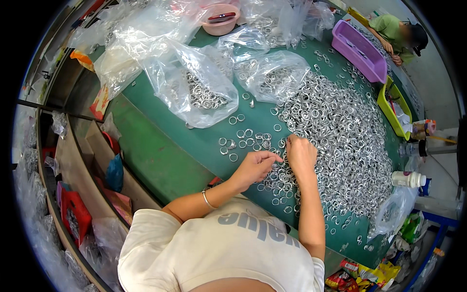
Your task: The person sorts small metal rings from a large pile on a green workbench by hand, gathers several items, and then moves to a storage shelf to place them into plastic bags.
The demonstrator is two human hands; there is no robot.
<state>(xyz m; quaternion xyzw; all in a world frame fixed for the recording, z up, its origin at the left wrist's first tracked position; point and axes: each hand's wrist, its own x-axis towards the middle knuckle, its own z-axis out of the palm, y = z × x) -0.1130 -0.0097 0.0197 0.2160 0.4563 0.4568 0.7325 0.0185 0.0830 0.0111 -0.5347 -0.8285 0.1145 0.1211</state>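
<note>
A large heap of silver metal rings [345, 141] covers the right half of the green table. At its near left edge my right hand [302, 153] reaches down with fingers bent together, the fingertips among rings; what they pinch is hidden. Beside it, on the left, my left hand [255, 168] has its fingers curled in and its index finger and thumb pointing toward the rings by the right hand. Whether a ring is between them is too small to tell. Just beyond the left hand lies a loose cluster of rings [249, 141], apart from the heap.
Clear plastic bags of rings [204, 95] stand at the far side, near a pink bowl [220, 22]. A purple basket [359, 51] and a yellow-green basket [395, 109] line the far right edge. There another person [394, 36] works. A white bottle [407, 179] lies at the right.
</note>
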